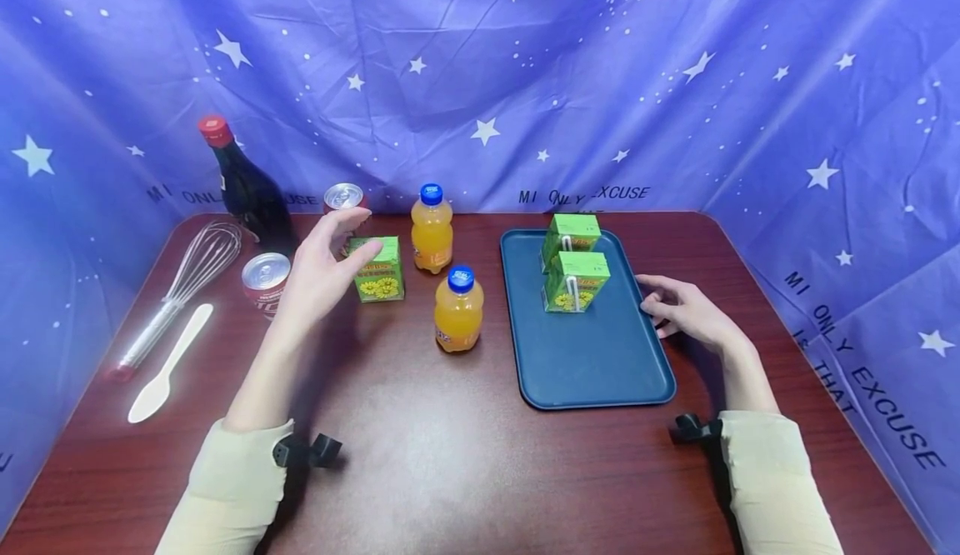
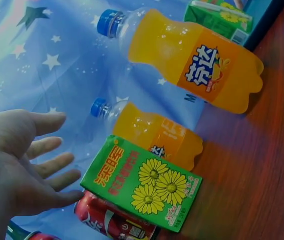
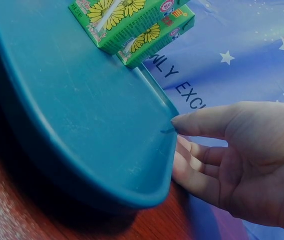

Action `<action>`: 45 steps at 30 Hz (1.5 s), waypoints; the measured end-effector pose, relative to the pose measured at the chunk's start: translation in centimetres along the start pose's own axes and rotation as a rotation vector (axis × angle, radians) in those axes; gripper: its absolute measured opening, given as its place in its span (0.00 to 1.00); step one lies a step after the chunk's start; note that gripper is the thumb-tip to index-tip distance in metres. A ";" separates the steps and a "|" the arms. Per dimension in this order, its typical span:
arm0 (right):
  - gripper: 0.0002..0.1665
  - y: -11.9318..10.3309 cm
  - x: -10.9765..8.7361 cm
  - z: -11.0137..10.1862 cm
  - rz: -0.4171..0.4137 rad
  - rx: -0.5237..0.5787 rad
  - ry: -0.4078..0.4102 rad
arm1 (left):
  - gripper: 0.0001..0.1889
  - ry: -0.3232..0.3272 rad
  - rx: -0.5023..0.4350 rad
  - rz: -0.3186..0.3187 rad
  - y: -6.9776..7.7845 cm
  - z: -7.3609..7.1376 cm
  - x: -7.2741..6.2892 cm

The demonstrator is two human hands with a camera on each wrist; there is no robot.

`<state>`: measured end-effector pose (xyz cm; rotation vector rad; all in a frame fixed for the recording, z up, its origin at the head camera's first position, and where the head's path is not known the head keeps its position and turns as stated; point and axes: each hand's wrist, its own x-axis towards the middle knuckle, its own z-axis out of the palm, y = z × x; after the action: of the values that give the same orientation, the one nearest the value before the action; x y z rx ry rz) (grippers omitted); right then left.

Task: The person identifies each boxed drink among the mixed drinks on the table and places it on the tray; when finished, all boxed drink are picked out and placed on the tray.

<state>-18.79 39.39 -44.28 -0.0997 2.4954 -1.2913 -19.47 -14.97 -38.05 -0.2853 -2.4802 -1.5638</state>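
My left hand (image 1: pixel 321 265) hovers beside a green drink carton (image 1: pixel 380 276) with yellow flowers, thumb and fingers spread. In the left wrist view, a gap shows between the thumb and the carton (image 2: pixel 144 185), and the hand holds nothing. My right hand (image 1: pixel 686 312) pinches the right rim of a blue tray (image 1: pixel 592 363), thumb on the rim and fingers curled against its outer side, as the right wrist view shows. Two more green cartons (image 1: pixel 577 284) stand upright on the tray's far half, one behind the other, each with a straw on its side.
Two orange soda bottles, a near one (image 1: pixel 459 313) and a far one (image 1: pixel 432 234), stand left of the tray. Red cans (image 1: pixel 266 276) and a dark bottle (image 1: pixel 255 192) stand at left, with a whisk (image 1: pixel 183 292) and white spoon (image 1: pixel 168 367). A starry curtain (image 1: pixel 420 105) closes the back.
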 end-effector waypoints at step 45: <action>0.35 0.0 0.1 -0.1 0.010 -0.001 0.007 | 0.35 -0.141 -0.065 -0.279 -4.0 0.8 0.8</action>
<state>-18.87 39.43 -44.28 -0.0825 2.4993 -1.2882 -21.39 -15.93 -41.66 -0.0613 -2.6762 -1.7892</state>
